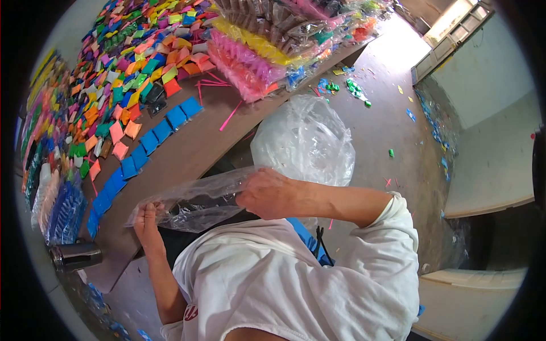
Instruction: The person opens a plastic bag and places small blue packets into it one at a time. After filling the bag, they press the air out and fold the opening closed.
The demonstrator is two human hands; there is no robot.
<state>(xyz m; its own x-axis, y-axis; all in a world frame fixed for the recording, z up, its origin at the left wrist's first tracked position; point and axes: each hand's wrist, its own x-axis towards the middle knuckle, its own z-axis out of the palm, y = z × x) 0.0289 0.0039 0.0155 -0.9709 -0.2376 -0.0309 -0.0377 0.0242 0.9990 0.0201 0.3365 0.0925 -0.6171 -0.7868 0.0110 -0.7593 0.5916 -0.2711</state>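
Note:
A clear plastic bag [196, 219] is stretched between my two hands, above the table's near edge and in front of my body. My left hand [148, 220] pinches its left end, fingers closed. At the other end my right hand [266, 193] is wrapped round the plastic, its fingertips partly hidden. The bag's mouth seems to gape a little in the middle. Closest to my left hand on the table is a curved row of blue packets [149, 141]. Just beyond my right hand stands a large clear plastic sack [304, 139].
A pile of colourful small packets [119, 74] covers the back of the table [187, 150]. Bagged bundles [244, 65] are stacked at its far end. A metal cup [75, 257] stands at the left corner. Green scraps [355, 88] litter the floor [392, 142].

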